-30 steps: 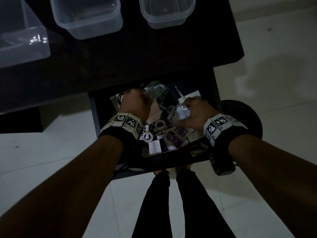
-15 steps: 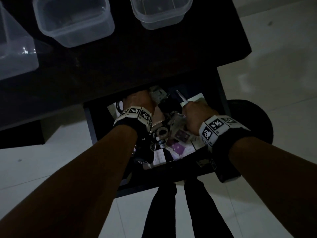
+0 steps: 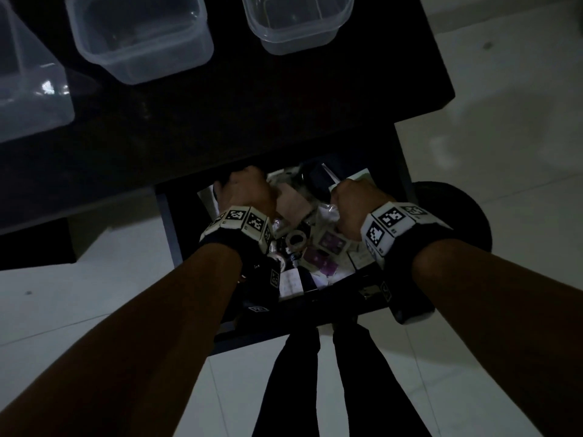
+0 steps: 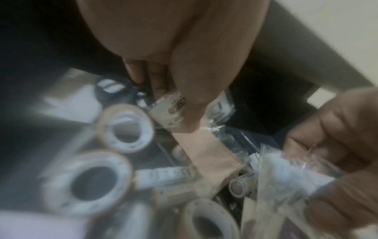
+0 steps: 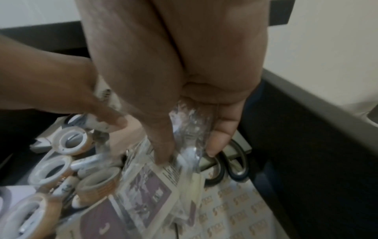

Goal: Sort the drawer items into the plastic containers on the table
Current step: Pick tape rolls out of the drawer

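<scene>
Crinkled clear plastic packet (image 5: 190, 129) pinched in right hand (image 3: 353, 206), thumb against fingers, inside open drawer (image 3: 403, 171). Left hand (image 3: 246, 192) alongside, pinching small white labelled item (image 4: 169, 110). Tape rolls (image 5: 71, 142) and scissors (image 5: 235, 163) loose below. Plastic containers (image 3: 138, 36) on dark table (image 3: 284, 99) above.

My dark table (image 3: 252, 99) fills the upper half of the frame. Three clear plastic containers (image 3: 142, 36) stand directly on it along the top edge, at left, centre and right. Below its front edge my open drawer (image 3: 170, 222) holds tape rolls (image 5: 70, 142), scissors (image 5: 237, 165) and printed packets (image 5: 147, 192), lying on patterned liner paper (image 5: 241, 208).
</scene>
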